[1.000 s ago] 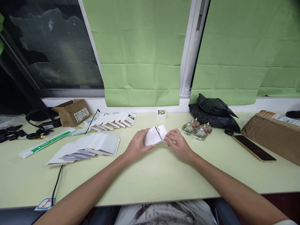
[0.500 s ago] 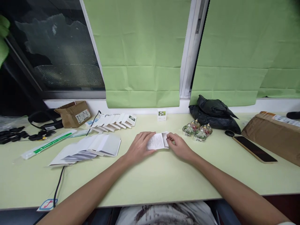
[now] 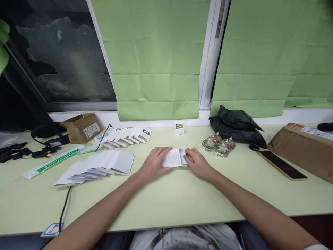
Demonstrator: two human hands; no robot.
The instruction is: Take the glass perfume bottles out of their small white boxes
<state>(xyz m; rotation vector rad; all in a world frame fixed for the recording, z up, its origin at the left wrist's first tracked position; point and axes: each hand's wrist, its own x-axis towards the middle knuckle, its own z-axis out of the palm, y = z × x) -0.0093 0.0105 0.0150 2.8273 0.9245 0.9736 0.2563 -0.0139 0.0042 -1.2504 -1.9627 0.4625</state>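
A small white cardboard box (image 3: 172, 158) with grey printed text lies between my hands, over the middle of the table. My left hand (image 3: 155, 162) grips its left side, with the thumb along the near edge. At the right end, where a flap shows, the curled fingers of my right hand (image 3: 198, 162) pinch the cardboard. To the left lie several flat, overlapping white box blanks (image 3: 104, 163). Behind them a row of small white boxes (image 3: 127, 134) leans together. One small white box with a green picture (image 3: 179, 128) stands upright by the wall.
Clear ornament-like jars (image 3: 221, 146) sit right of my hands, before a black plastic bag (image 3: 235, 125). Farther right are a phone (image 3: 282, 165) and a large cardboard box (image 3: 304, 149). At left are an open carton (image 3: 80, 128), a green-striped plastic sleeve (image 3: 53, 161) and a black cable (image 3: 66, 205).
Both hands stay on the small white box, almost unmoved. The right fingers shift only slightly at its flap end, and the whole view moves a little.
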